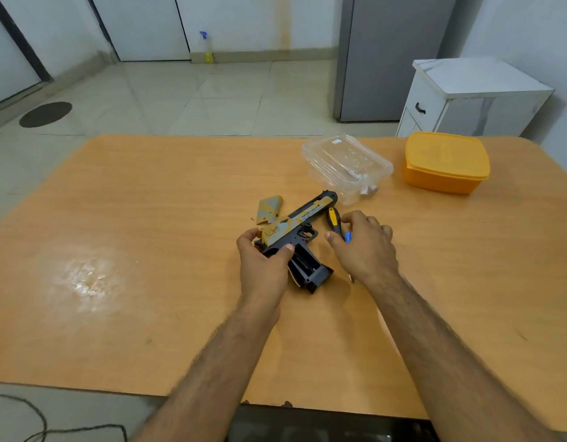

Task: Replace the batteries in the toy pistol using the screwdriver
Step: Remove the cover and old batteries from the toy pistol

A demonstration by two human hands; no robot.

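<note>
Two bare forearms are reaching over the tabletop, the left hand gripping the toy pistol at its rear, thumb pressing just above the opened grip, whose detached cover is lying beyond this hand. Writing is running along the pistol's slide, too small to read. Beside the trigger, the right hand is curling its fingers around a blue battery, with the yellow-and-black screwdriver lying just beyond its thumb.

Wooden table bears pistol, screwdriver, two boxes.
</note>
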